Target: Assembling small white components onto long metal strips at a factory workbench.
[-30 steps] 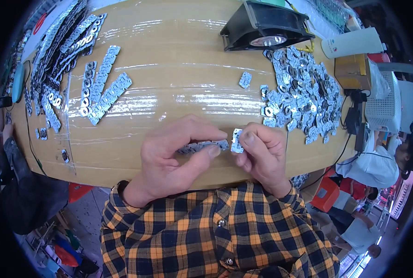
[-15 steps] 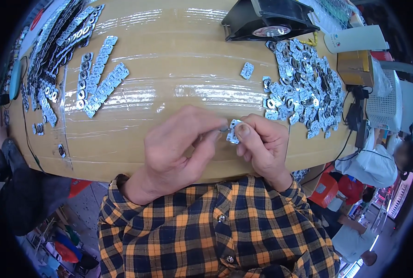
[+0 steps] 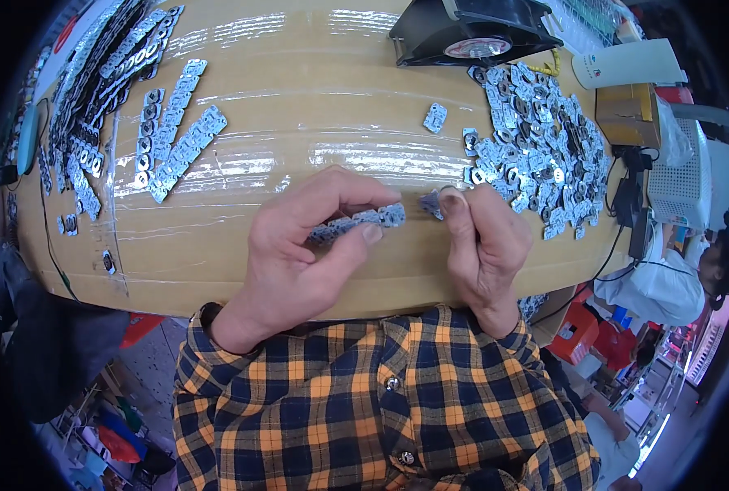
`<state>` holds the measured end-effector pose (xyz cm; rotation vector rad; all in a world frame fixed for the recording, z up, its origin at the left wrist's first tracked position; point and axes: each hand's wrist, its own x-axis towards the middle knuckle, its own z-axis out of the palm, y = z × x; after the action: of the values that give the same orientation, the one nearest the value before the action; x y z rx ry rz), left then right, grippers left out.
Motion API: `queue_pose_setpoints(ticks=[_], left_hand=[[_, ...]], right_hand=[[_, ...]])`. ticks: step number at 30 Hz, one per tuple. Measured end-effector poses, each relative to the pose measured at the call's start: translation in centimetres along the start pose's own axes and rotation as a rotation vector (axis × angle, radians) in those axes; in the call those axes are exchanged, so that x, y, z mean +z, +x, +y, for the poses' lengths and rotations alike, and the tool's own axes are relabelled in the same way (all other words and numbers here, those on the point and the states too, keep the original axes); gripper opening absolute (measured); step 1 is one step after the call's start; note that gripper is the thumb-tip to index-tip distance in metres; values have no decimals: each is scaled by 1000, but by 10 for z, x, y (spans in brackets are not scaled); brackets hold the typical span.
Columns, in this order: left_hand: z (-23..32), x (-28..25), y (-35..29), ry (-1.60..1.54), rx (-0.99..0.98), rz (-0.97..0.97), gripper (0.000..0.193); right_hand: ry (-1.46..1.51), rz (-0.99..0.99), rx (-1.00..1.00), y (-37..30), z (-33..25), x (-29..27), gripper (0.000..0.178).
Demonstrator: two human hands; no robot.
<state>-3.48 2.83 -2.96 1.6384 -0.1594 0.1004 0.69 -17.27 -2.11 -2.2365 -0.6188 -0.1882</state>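
A strip of small silvery circuit boards (image 3: 391, 215) lies between the thumb and fingers of my left hand (image 3: 291, 254), its right end sticking out past the thumb tip. My right hand (image 3: 491, 245) pinches a small board piece (image 3: 432, 203) between thumb and curled fingers; most of that piece is hidden. A short gap separates it from the strip's end. Beyond my hands, a single small board (image 3: 436, 118) rests on the brown table (image 3: 299, 98). To its right spreads a heap of loose small boards (image 3: 536, 155), many with dark or shiny rings.
Several board strips (image 3: 186, 151) lie at the left, beside a tall stack of strips (image 3: 107, 82). A black fan (image 3: 471, 33) stands at the back. Right of the heap are a white cup (image 3: 630, 64), a cardboard box (image 3: 626, 114), a white basket (image 3: 677, 192) and black cables.
My hands have drawn apart, the right one shifting slightly right with its piece tilted. The strip in my left hand, mostly hidden before, now shows its face.
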Motion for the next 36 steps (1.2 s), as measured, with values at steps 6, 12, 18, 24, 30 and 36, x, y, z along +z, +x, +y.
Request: queue_pose_setpoints(ticks=[6,12,18,24,30,36], left_hand=[[4,1,-2,-324,-160,-71,21],[0,-5,-6,-258,-159,-169,16],[11,-8,-3,-353,-374,-155,10],[5,-5,-4,-483,-418,-148,13],[0,1,0,111,243,-7,17],[-5,11,-5,263,331,86,23]], right_hand=[[421,-227,-49,6,-1,-4,22],[420,-305,-153,3,5,4,24],[800,-332,440,-11,-10,-3,27],[1240,-254,701,-9,-9,10,35],[741,-147,500,-10,-15,7,30],[751,-207,491,-13,-13,6,25]])
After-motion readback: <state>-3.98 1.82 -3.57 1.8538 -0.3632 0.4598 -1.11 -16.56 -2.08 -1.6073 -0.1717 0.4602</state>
